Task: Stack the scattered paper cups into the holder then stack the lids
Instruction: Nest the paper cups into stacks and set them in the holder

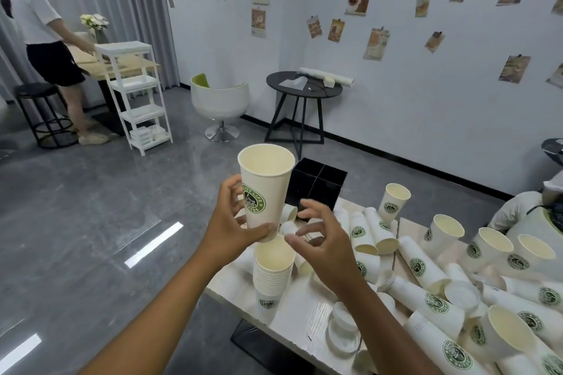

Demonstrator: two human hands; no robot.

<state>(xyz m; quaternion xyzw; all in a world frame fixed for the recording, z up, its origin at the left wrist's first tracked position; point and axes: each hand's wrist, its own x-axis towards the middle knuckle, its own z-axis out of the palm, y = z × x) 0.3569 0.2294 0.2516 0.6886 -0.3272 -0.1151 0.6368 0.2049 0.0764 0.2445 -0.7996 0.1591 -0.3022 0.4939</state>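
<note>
My left hand point(233, 222) grips a tall white paper cup point(266, 179) with a green logo, upright, just above a stack of nested cups point(272, 271) standing at the table's near left corner. To the right of the held cup's base hovers my right hand point(316, 240), fingers spread and holding nothing. A black four-compartment holder point(316, 183) stands behind the cup at the table's far corner. Many loose cups point(423, 265) lie and stand across the table. White lids point(342, 329) are piled near the front edge.
The light table point(304, 323) ends just left of the cup stack, with grey floor beyond. A person stands at far left by a white shelf rack point(137, 94). A white chair point(219, 100) and a black round table point(301, 91) stand behind.
</note>
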